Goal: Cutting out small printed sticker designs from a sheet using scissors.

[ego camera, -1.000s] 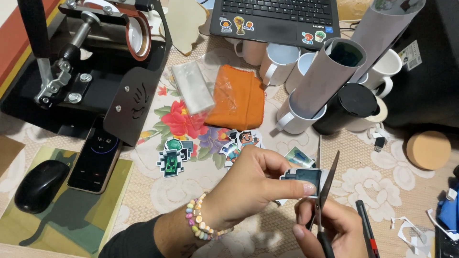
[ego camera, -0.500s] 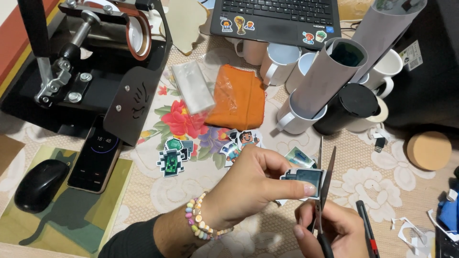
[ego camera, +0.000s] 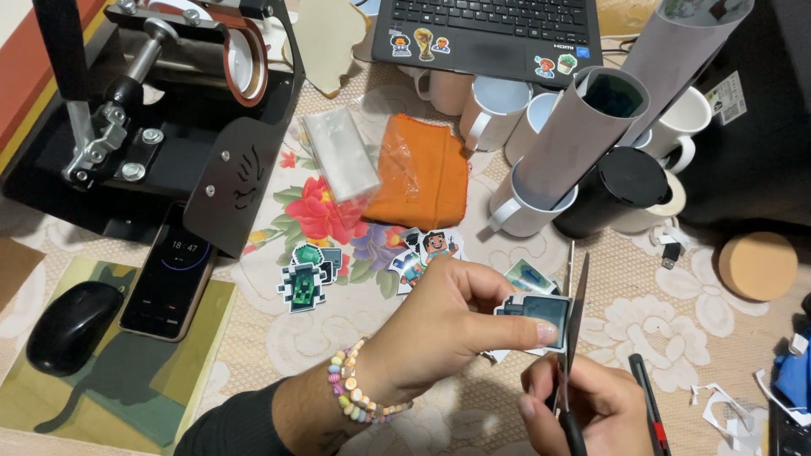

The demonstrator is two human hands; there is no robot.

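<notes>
Pinching a dark paper cutout (ego camera: 541,314) in left hand (ego camera: 439,333), right hand (ego camera: 583,409) gripping scissors (ego camera: 573,338) alongside.

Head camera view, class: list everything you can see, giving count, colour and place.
mug press: one, black, far left
phone: one, black, below the press
mouse: one, black, near left
laptop: one, black, top
orange cloth: one, centre
mugs: several, mostly white, right of the cloth
cut-out stickers: several, multicoloured, centre
cork disc: one, tan, right
left hand: holds a cut-out
right hand: holds scissors
</notes>
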